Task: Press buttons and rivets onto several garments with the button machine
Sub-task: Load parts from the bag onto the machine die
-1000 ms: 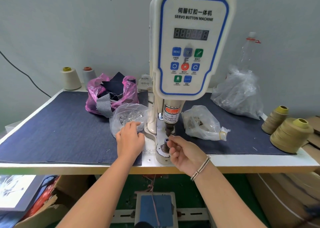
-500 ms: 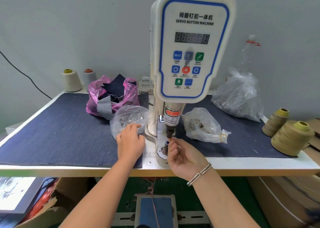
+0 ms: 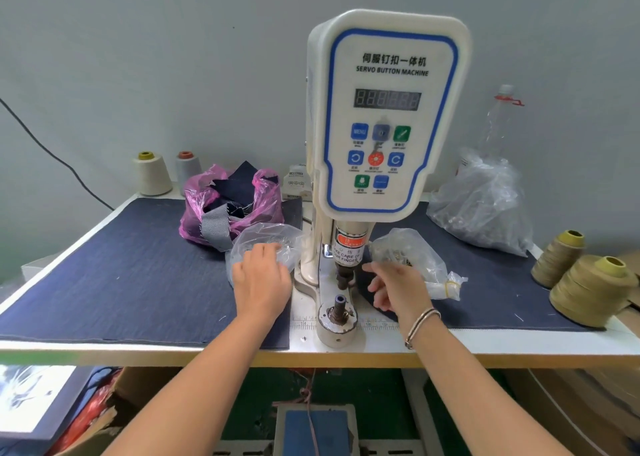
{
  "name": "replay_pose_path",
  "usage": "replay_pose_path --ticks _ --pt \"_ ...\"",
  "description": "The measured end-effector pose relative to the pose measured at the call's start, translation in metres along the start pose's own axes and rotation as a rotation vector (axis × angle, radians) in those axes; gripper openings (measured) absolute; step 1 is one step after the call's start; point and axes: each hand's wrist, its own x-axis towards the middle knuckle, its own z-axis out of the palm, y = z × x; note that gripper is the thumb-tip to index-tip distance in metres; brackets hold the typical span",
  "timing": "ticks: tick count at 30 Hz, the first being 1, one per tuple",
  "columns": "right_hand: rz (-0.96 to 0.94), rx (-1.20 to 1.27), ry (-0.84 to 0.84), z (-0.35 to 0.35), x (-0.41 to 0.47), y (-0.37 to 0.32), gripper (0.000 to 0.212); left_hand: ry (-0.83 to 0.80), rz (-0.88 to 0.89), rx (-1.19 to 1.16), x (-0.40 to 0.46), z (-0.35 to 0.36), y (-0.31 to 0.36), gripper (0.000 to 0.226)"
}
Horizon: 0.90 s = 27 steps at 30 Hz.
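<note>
The button machine (image 3: pixel 388 116) is seen upright at the middle of the table (image 3: pixel 519 343), its lower die (image 3: pixel 339 308) bare. The left hand (image 3: pixel 261 282) is laid with relaxed fingers on a clear bag (image 3: pixel 266 241) left of the machine. The right hand (image 3: pixel 398 289) is held loosely spread, gripping nothing, beside a second clear bag (image 3: pixel 412 258) (contents unclear). No garment is seen under the press; dark fabric scraps are kept in a pink bag (image 3: pixel 197 203)

Head view: we look forward and down from above the table (image 3: pixel 485 346) edge.
Nearness: close, facing the machine (image 3: pixel 388 116).
</note>
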Motion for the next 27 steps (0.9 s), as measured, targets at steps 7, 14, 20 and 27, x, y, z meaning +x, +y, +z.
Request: replay_pose_path --ticks 7,14,20,27 --pt "-0.331 -0.756 0.093 -0.022 0.036 0.045 0.016 -0.309 -0.066 0.256 0.033 -0.011 -0.028 0.033" --pt "-0.361 -0.793 0.151 -0.020 0.040 0.054 0.017 -0.437 -0.032 0.332 0.049 -0.017 -0.035 0.044" --pt "-0.403 -0.804 0.157 -0.021 0.042 0.058 0.019 -0.360 -0.015 0.357 0.042 -0.007 -0.034 0.031" --pt "-0.417 -0.786 0.148 -0.022 0.046 0.061 0.017 -0.287 -0.055 0.144 0.044 -0.004 -0.037 0.035"
